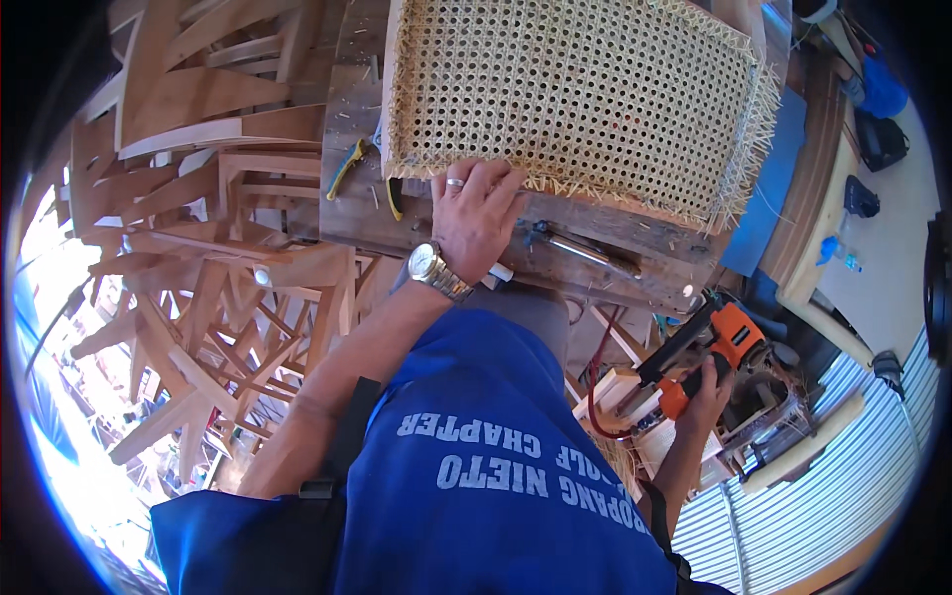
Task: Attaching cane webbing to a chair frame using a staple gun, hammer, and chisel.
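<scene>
The left hand (474,216) is at the near edge of a woven straw-colored panel (575,109), with its fingers bent over the edge and close together. I can't tell if they pinch it or just push on it. The panel lies flat on the wooden counter (669,236), with little straw ends poking out all around its sides. The right hand (706,389) is wrapped around the handle of an orange and black tool (736,335), off to the right of the counter. A yellow-handled tool (346,169) sits by the panel's left corner. Lots of wooden frames (193,382) are piled on the left.
</scene>
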The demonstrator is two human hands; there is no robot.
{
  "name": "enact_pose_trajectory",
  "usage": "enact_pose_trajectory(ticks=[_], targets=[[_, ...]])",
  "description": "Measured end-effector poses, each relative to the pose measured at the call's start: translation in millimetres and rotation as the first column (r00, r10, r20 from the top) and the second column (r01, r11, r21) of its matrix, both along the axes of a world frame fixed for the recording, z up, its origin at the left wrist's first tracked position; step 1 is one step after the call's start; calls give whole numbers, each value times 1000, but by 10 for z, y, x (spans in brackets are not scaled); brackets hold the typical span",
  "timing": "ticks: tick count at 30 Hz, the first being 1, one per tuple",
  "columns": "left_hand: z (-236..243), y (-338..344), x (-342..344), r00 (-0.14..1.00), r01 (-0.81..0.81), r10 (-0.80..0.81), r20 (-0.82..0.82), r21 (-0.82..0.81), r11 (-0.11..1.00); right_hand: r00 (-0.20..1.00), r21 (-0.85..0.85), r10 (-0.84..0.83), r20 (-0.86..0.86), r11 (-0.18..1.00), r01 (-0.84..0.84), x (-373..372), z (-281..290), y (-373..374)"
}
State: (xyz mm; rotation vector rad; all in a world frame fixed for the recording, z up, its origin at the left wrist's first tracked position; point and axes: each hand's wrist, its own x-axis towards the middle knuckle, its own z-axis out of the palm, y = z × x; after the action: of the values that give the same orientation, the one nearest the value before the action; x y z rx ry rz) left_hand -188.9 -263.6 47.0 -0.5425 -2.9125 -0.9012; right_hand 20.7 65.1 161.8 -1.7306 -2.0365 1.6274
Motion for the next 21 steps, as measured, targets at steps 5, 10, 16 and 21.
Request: enact_pose_trajectory(ticks=[5,10,16,21], targets=[[-12,25,77,998,-50,53,-32,73,996,977,-3,214,12,977,-214,-429,280,-399],[-184,-18,-32,993,52,-44,-109,73,996,924,-132,381,29,918,-374,-966,295,-1072],[-156,-29,-122,999,37,-33,-25,168,985,894,-116,445,-48,887,-448,-1131,264,-1367],[-408,-33,-89,987,138,-120,-109,174,975,895,-85,447,-4,891,-446,-1258,293,-1497]])
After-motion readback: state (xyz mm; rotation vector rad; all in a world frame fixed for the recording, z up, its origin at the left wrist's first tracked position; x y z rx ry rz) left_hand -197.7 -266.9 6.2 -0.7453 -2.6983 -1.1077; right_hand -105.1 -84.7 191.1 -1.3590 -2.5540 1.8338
